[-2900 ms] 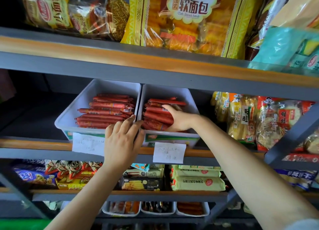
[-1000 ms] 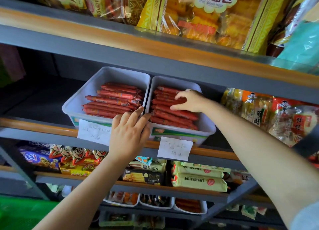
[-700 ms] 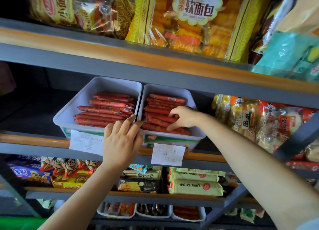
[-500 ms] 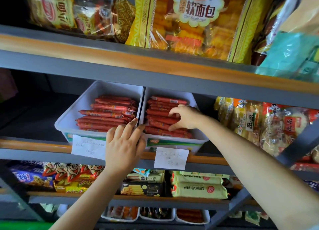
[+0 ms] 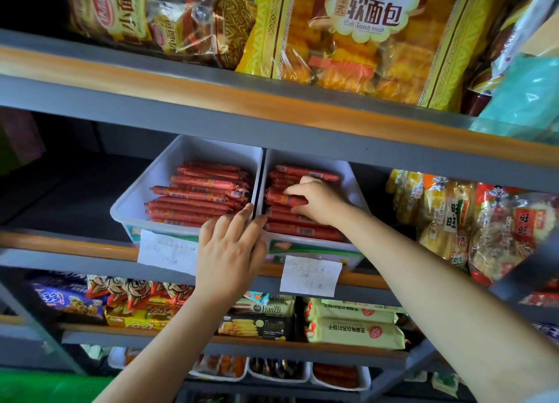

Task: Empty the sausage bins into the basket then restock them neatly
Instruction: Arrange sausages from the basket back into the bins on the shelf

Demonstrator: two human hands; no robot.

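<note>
Where the two bare forearms reached up from the bottom of the view, the grey metal shelving with orange-brown wooden front strips (image 5: pixel 90 247) filled the whole scene. Nearest, on the lower shelf, lay yellow and pale green snack packets (image 5: pixel 354 331) and a dark box of biscuits (image 5: pixel 257 327), with small white trays (image 5: pixel 278 372) on the shelf below them. The left hand (image 5: pixel 231 251) lay with straight fingers, its grip apart, over the front edge where the two bins met. Two handwritten white paper labels (image 5: pixel 310 275) hung from the middle shelf's front strip. On that shelf sat the left white plastic bin (image 5: pixel 133 203) and the right white plastic bin (image 5: pixel 354 179), side by side and touching, each holding red plastic-wrapped sausages (image 5: pixel 196 197) stacked crosswise. Inside the right bin, the right hand (image 5: pixel 317 201) had its grip clamped on one red sausage stick (image 5: pixel 281 199) on top of the pile. To the right of the bins stood clear bags of rice crackers (image 5: pixel 453 218). Farthest, on the top shelf, lay large yellow bags of soft bread (image 5: pixel 357 33) and a teal packet (image 5: pixel 523 100).
</note>
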